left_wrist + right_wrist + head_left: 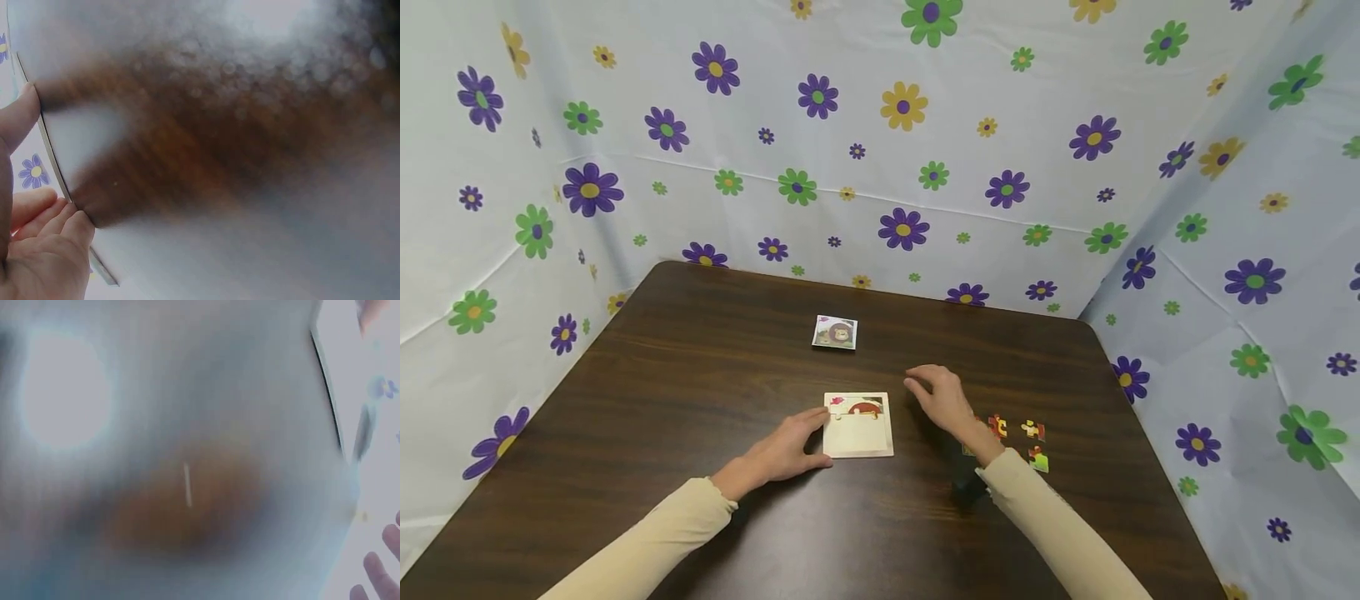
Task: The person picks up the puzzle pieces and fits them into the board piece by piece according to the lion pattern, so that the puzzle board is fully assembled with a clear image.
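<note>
A square wooden puzzle tray point(858, 437) lies in front of me, joined picture pieces point(859, 407) along its far side and bare pale wood below them. My left hand point(786, 447) rests at the tray's left edge, fingers near the far corner and thumb by the near one. In the left wrist view, the thumb and fingertips touch the tray's thin edge. To the right of the tray, my right hand point(942, 400) is over the table, fingers loosely bent and nothing seen between them. Loose puzzle pieces point(1033, 430) lie beside the right forearm, some partly hidden by it.
A small picture card with a lion point(835, 332) lies beyond the tray on the dark wooden table point(722, 350). Flower-printed white curtains point(850, 100) hang behind the table and along both sides.
</note>
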`<action>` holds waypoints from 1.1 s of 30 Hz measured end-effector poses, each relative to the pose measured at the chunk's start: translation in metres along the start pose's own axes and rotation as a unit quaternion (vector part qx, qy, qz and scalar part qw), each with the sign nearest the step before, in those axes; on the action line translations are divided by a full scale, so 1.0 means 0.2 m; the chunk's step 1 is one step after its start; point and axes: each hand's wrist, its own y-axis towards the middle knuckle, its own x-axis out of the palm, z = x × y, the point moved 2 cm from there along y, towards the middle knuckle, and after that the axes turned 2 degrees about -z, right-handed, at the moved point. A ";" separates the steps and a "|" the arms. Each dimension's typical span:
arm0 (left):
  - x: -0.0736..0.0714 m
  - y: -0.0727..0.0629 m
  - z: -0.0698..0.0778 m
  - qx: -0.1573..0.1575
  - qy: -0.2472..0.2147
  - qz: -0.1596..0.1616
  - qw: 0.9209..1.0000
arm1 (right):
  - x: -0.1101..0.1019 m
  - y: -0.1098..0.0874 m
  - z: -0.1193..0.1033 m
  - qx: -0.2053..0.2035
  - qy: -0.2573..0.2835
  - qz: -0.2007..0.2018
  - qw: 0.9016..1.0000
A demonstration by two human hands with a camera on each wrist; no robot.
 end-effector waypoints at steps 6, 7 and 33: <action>-0.01 -0.01 -0.02 -0.032 -0.005 -0.023 0.999 | -0.19 -0.04 0.16 0.127 0.065 -0.061 0.988; -0.01 -0.01 -0.02 -0.035 -0.004 -0.025 0.999 | -0.20 -0.05 0.18 0.146 0.073 -0.082 0.983; 0.01 0.01 0.00 -0.034 -0.002 -0.031 0.999 | -0.29 -0.16 0.29 0.233 0.013 -0.269 0.934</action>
